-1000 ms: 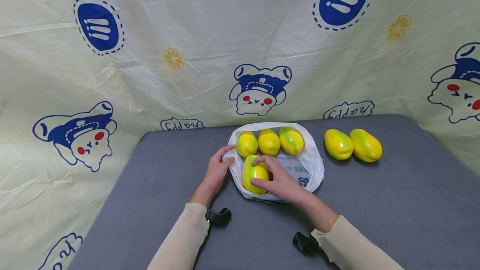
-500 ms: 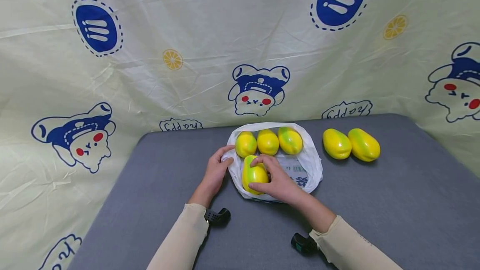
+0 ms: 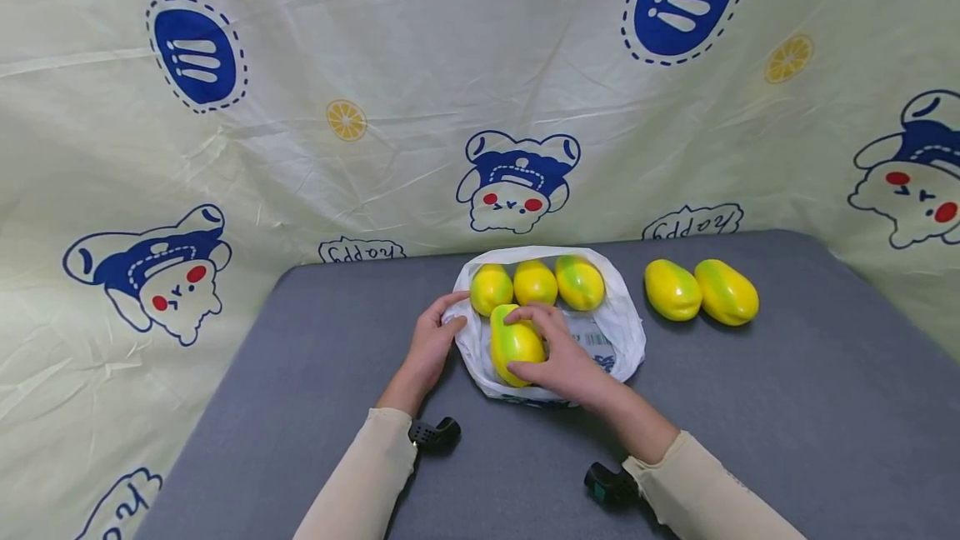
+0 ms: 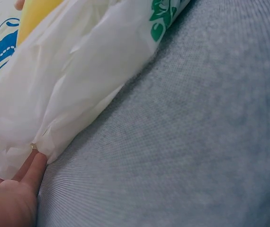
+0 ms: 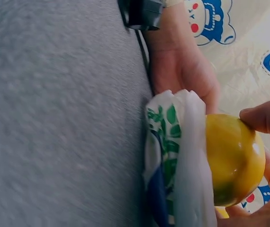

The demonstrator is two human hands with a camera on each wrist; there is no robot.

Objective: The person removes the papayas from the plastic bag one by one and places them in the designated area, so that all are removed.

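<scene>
A white plastic bag (image 3: 628,340) with green and blue print lies with its mouth spread wide. Three yellow-green papayas (image 3: 536,283) sit in a row along its far side. My right hand (image 3: 562,361) grips another papaya (image 3: 516,348) at the bag's near left, thumb and fingers on opposite sides. In the right wrist view this papaya (image 5: 234,158) stands partly above the near rim. At the bag's left side, my left hand (image 3: 429,344) pinches the plastic. The left wrist view shows its fingers against the gathered bag (image 4: 68,94).
Two more papayas (image 3: 672,290) lie side by side on the grey tabletop (image 3: 750,415), right of the bag. A printed cream sheet (image 3: 405,182) hangs behind the table. Black wrist cameras (image 3: 611,486) sit on both forearms.
My right hand has moved the gripped papaya slightly up and to the right inside the bag. The left hand keeps its place on the bag's side.
</scene>
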